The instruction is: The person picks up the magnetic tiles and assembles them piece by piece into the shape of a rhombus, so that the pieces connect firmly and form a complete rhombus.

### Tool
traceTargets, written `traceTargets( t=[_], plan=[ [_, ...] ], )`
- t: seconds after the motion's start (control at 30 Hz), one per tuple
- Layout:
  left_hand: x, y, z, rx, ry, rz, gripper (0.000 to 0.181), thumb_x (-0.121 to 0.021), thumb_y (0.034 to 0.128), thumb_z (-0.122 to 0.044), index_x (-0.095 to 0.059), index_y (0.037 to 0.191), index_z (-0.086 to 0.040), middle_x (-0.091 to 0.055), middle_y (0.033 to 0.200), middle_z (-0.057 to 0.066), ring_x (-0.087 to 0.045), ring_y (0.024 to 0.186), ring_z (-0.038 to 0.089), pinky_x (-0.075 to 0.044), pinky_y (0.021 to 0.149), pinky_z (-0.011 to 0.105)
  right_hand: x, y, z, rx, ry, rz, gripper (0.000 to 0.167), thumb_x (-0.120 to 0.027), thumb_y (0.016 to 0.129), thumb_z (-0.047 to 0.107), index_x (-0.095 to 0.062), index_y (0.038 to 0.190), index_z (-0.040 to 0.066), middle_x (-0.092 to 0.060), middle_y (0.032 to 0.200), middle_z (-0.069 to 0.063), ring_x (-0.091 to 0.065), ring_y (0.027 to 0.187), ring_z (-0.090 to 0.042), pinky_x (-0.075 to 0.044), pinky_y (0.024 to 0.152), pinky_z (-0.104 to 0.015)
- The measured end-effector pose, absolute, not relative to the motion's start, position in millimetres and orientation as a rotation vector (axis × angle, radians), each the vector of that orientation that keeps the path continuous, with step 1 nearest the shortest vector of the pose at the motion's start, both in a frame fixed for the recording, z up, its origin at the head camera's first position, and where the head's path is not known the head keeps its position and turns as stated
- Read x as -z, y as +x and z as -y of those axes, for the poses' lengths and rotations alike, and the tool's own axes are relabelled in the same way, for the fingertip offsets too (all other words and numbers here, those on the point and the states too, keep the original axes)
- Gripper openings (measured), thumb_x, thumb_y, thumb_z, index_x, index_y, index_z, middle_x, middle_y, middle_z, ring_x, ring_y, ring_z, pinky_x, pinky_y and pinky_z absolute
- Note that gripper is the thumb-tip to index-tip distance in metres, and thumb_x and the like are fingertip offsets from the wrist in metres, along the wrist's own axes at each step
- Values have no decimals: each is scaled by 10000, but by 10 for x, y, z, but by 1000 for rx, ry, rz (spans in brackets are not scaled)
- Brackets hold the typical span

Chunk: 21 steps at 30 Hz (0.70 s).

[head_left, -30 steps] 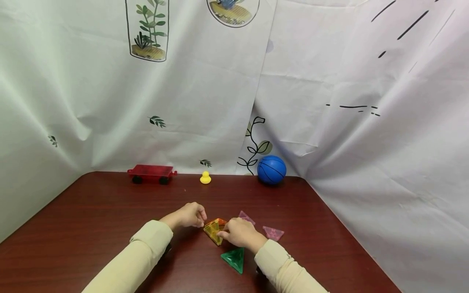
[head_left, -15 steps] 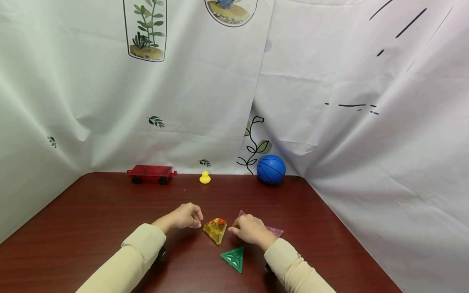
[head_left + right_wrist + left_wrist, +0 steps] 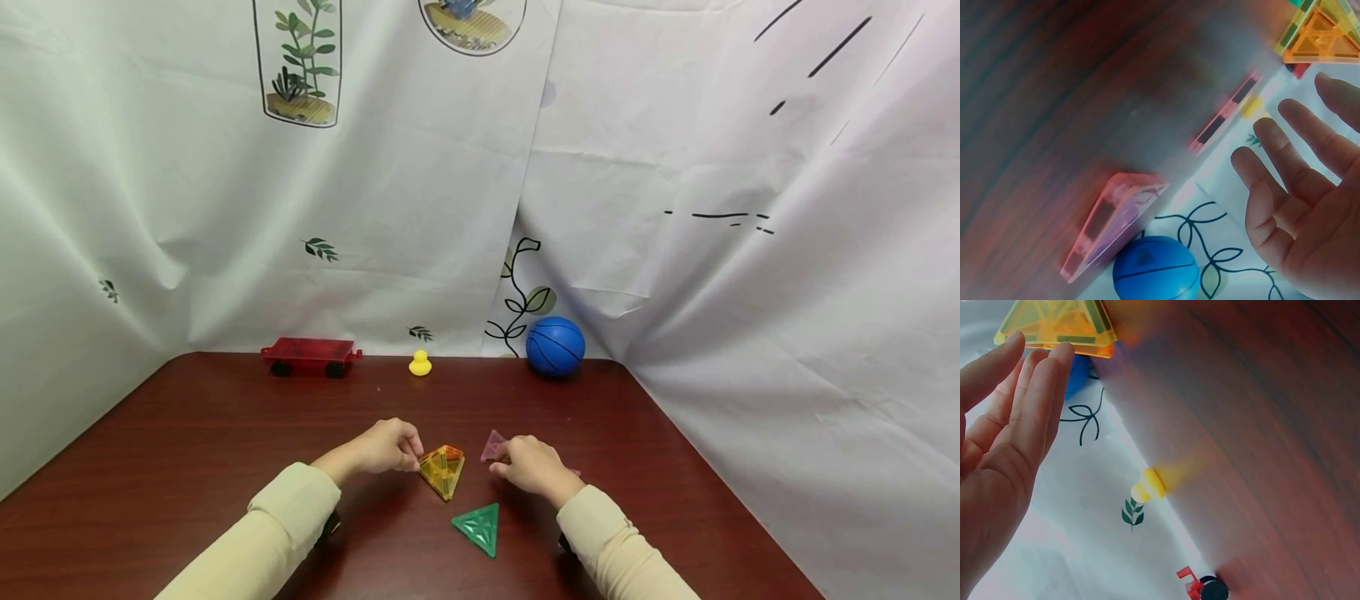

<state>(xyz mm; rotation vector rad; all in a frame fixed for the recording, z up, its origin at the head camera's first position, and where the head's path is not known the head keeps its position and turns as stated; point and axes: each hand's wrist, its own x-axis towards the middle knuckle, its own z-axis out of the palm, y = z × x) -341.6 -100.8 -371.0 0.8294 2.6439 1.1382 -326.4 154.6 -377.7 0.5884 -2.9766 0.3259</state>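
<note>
A pyramid of yellow and orange see-through magnetic tiles point(image 3: 442, 472) stands on the table between my hands. My left hand point(image 3: 391, 447) is at its left side, fingers nearly straight; in the left wrist view the fingertips point(image 3: 1065, 350) overlap the tiles' lower edge, and contact is hard to judge. To the right, my right hand point(image 3: 534, 467) hovers over the table, fingers loosely bent and holding nothing. A pink triangular tile point(image 3: 491, 445) lies just beyond its fingertips. The second pink tile point(image 3: 1107, 228) is mostly hidden behind that hand in the head view.
A green triangular tile point(image 3: 480, 528) lies nearer to me, below the pyramid. Along the back edge are a red wheeled wagon base point(image 3: 311, 354), a yellow rubber duck point(image 3: 420, 363) and a blue ball point(image 3: 555, 346). Fabric hangs behind the table and at both sides.
My right hand has left the pyramid and moved right toward the pink tiles, uncovering the left one. My left hand drew back slightly, then came up to the pyramid again.
</note>
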Motion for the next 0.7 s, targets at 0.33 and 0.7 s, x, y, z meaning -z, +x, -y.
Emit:
traceTargets(
  t=[0.33, 0.7],
  plan=[
    [3681, -3302, 944, -1128, 902, -2631, 114, -678, 713, -6, -572, 747, -29, -576, 652, -7, -534, 580, 125, -447, 519, 278, 3745, -3280, -1689, -322, 545, 2985, 291, -663, 751, 308, -649, 968, 115, -550, 762, 39, -516, 699, -115, -416, 580, -321],
    [3663, -3166, 791, -1032, 1026, -2630, 129, -687, 699, -8, -577, 714, -73, -564, 631, -47, -520, 555, 87, -433, 500, 249, 3726, -3281, -1846, -302, 457, 3003, 311, -699, 714, 292, -649, 953, 101, -586, 931, -60, -544, 877, -226, -435, 671, -385]
  ],
)
